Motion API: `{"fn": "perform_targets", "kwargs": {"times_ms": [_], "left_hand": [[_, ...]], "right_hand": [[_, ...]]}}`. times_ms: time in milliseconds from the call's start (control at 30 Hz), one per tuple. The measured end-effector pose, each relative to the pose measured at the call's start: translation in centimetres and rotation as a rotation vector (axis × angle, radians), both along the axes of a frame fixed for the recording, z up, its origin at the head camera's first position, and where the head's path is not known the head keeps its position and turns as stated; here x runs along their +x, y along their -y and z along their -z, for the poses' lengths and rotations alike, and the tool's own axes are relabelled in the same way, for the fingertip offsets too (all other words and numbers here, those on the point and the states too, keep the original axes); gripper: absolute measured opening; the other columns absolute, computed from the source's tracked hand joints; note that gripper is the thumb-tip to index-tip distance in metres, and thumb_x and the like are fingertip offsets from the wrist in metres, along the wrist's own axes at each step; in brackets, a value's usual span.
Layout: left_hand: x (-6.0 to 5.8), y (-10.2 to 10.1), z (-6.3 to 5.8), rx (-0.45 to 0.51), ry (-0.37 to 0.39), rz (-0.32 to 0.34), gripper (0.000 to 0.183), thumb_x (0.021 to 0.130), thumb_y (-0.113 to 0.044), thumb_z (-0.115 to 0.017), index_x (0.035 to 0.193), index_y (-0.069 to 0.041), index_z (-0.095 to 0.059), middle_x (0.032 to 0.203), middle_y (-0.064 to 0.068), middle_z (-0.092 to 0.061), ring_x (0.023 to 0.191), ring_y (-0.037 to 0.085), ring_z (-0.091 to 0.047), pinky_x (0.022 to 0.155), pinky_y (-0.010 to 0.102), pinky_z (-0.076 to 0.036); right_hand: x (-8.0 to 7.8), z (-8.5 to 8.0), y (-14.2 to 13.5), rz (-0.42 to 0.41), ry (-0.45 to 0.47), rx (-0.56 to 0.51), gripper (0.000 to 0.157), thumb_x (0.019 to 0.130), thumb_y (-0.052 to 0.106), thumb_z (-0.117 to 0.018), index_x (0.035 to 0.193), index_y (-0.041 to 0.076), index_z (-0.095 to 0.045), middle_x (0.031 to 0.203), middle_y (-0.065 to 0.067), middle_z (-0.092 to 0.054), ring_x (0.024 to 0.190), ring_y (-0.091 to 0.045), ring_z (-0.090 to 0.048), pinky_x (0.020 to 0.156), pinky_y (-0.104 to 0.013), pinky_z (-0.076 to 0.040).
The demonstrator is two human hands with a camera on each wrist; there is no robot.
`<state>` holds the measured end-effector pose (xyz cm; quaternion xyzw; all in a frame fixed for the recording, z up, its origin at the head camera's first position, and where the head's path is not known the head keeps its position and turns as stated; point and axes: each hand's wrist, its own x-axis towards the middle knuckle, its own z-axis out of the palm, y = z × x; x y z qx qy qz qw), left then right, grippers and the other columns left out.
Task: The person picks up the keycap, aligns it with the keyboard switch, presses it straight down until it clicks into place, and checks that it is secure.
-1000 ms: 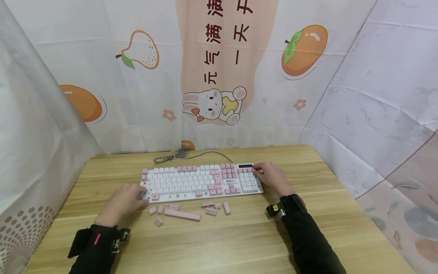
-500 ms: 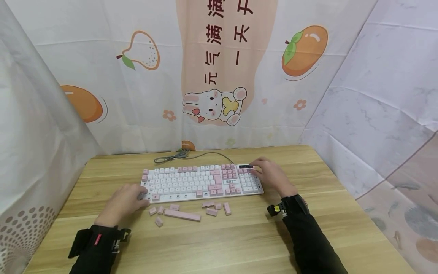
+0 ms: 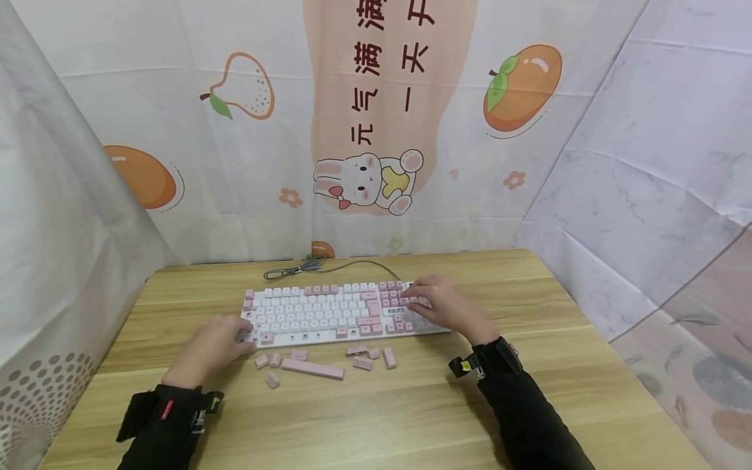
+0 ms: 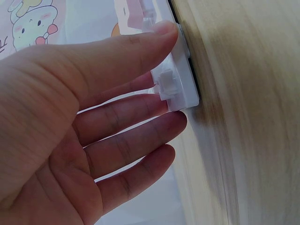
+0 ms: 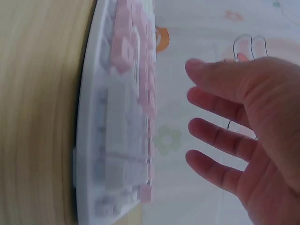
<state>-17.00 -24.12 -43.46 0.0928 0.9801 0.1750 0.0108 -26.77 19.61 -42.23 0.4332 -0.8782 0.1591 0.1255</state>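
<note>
A white and pink keyboard (image 3: 317, 313) lies on the wooden table in the head view. Bare switch spots without keycaps show along its front row and left side. My left hand (image 3: 214, 346) holds the keyboard's front left corner; the left wrist view has the thumb on the front edge and fingers (image 4: 136, 140) against the left end. Over the number pad hovers my right hand (image 3: 443, 307), hiding most of that pad. Nothing is between its loosely spread fingers (image 5: 215, 133) in the right wrist view. Loose pink keycaps, including a long space bar (image 3: 313, 368), lie before the keyboard.
Behind the keyboard a grey cable (image 3: 305, 267) lies coiled and runs to its back edge. Several small pink keycaps (image 3: 273, 379) sit near my left hand, others (image 3: 390, 358) toward the middle. A printed cloth (image 3: 258, 170) hangs behind the table (image 3: 376, 418).
My right hand has moved left from the keyboard's back right corner to above the number pad. My left hand stays at the left corner, and the loose keycaps lie where they were.
</note>
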Motion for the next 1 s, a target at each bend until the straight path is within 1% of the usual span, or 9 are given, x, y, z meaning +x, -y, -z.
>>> {"fn": "perform_targets", "kwargs": {"times_ms": [200,267,400,467,600,733,867,1000], "left_hand": [[-0.1,0.1,-0.2,0.01,0.012,-0.006,0.036,0.074,-0.02,-0.078,0.104,0.0,-0.069,0.099,0.015,-0.068,0.083,0.023,-0.06,0.076,0.048,-0.05],[-0.2,0.1,-0.2,0.013,0.011,-0.005,0.036,0.074,-0.019,-0.078,0.103,0.0,-0.07,0.096,0.014,-0.068,0.079,0.021,-0.059,0.074,0.046,-0.05],[-0.1,0.1,-0.1,0.012,0.019,-0.002,0.036,0.074,-0.02,-0.078,0.102,-0.001,-0.07,0.093,0.011,-0.067,0.074,0.017,-0.055,0.071,0.043,-0.05],[-0.1,0.0,-0.1,0.011,0.027,-0.005,0.036,0.074,-0.021,-0.078,0.103,-0.001,-0.07,0.093,0.011,-0.068,0.074,0.017,-0.055,0.072,0.043,-0.05],[0.1,-0.1,0.0,0.011,0.029,-0.011,0.038,0.074,-0.02,-0.078,0.105,0.0,-0.069,0.098,0.013,-0.068,0.08,0.02,-0.058,0.075,0.046,-0.05],[0.0,-0.1,0.1,0.011,0.024,-0.009,0.037,0.074,-0.02,-0.078,0.105,0.0,-0.069,0.097,0.012,-0.068,0.079,0.019,-0.057,0.075,0.045,-0.05],[0.0,0.0,0.2,0.008,0.028,-0.005,0.037,0.075,-0.02,-0.078,0.104,0.0,-0.069,0.095,0.01,-0.068,0.075,0.018,-0.054,0.073,0.044,-0.049],[-0.1,0.0,0.2,0.002,0.033,-0.005,0.037,0.075,-0.02,-0.078,0.104,0.001,-0.069,0.094,0.01,-0.067,0.074,0.018,-0.053,0.072,0.043,-0.049]], "right_hand": [[1.2,-0.4,1.7,-0.086,0.06,0.085,0.027,0.086,0.033,-0.067,0.103,0.014,-0.071,0.104,0.003,-0.066,0.104,-0.017,-0.056,0.09,-0.036,-0.045],[1.7,-0.4,2.2,-0.117,0.091,0.111,0.031,0.085,0.038,-0.067,0.105,0.014,-0.071,0.106,0.003,-0.065,0.106,-0.016,-0.055,0.093,-0.035,-0.043],[2.8,-0.1,2.8,-0.169,0.164,0.147,0.043,0.08,0.046,-0.069,0.108,0.013,-0.07,0.107,0.002,-0.065,0.103,-0.014,-0.056,0.092,-0.032,-0.043],[3.2,0.2,3.0,-0.175,0.191,0.158,0.048,0.078,0.048,-0.07,0.11,0.012,-0.069,0.108,0.003,-0.065,0.103,-0.012,-0.056,0.092,-0.031,-0.043],[3.8,0.5,3.1,-0.172,0.24,0.184,0.053,0.077,0.05,-0.07,0.116,0.014,-0.067,0.111,0.004,-0.063,0.105,-0.011,-0.054,0.092,-0.03,-0.043],[4.0,0.6,3.1,-0.179,0.24,0.213,0.058,0.075,0.052,-0.07,0.119,0.015,-0.065,0.111,0.004,-0.064,0.104,-0.01,-0.054,0.092,-0.03,-0.043],[4.3,0.6,3.2,-0.194,0.238,0.217,0.059,0.073,0.051,-0.072,0.117,0.014,-0.066,0.108,0.003,-0.065,0.101,-0.009,-0.056,0.089,-0.029,-0.045],[4.6,0.4,3.4,-0.2,0.295,0.219,0.055,0.072,0.049,-0.074,0.113,0.013,-0.067,0.107,0.003,-0.065,0.099,-0.01,-0.058,0.087,-0.027,-0.046]]}}
